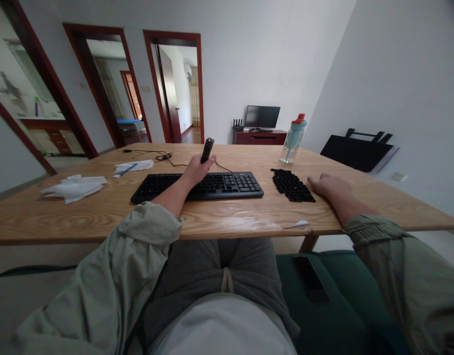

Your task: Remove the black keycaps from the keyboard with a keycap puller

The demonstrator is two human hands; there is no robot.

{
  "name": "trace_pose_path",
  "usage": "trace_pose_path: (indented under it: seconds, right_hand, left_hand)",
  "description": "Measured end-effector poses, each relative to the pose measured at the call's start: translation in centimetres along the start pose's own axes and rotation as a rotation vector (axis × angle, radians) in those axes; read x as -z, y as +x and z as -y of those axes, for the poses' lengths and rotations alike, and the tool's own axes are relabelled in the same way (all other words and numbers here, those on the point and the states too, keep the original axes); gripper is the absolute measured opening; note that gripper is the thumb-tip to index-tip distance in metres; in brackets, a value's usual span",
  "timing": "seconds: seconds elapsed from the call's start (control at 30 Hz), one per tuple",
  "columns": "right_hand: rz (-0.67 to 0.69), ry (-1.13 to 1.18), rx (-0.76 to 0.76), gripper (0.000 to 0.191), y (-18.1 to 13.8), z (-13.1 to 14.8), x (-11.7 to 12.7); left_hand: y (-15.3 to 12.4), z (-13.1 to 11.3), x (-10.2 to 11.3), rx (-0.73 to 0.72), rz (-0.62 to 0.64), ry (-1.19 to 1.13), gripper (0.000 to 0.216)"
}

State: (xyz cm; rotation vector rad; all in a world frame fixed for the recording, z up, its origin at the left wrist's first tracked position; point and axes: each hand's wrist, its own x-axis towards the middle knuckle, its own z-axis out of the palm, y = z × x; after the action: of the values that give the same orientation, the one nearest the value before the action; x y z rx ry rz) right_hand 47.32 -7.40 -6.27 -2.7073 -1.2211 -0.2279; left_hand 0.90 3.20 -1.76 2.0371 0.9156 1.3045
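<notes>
My left hand (198, 170) is closed around a short black cylinder (208, 150), which looks like a small flashlight, held upright above the black keyboard (230, 190). My forearm crosses the keyboard and hides part of its middle. To the right, a patch of loose black keycaps (291, 186) lies on the table in close rows. My right hand (330, 186) rests on the tabletop just right of the keycaps. Its fingers are curled in, with the fingertips close to the patch's edge; what they hold, if anything, cannot be made out.
Crumpled white tissues (77, 187) and a blue stick-like tool (125, 170) on another tissue lie left. A black cable (164, 156) runs behind the keyboard. A clear bottle (292, 140) with a red lid stands behind the keycaps. A white scrap (297, 225) lies at the front edge.
</notes>
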Motion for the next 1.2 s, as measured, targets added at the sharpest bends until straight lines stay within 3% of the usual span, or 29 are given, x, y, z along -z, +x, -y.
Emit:
trace_pose_path:
  seconds: [0.47,0.73,0.9,1.2]
  right_hand:
    - [0.001,-0.031,0.152,0.048,0.2,0.2,-0.5]
    - [-0.108,0.211,-0.012,0.051,0.1,-1.7,0.8]
    - [0.019,0.259,0.078,0.032,1.0,-3.4,0.6]
    - [0.091,0.290,0.131,0.033,1.8,-3.5,-0.2]
  left_hand:
    - [-0.1,0.0,0.2,-0.037,0.039,0.038,0.041]
    - [-0.1,-0.1,0.2,-0.024,0.029,0.045,0.044]
    - [-0.3,-0.6,0.2,-0.016,0.027,0.050,0.043]
    - [-0.2,-0.5,0.3,-0.017,0.042,0.098,0.043]
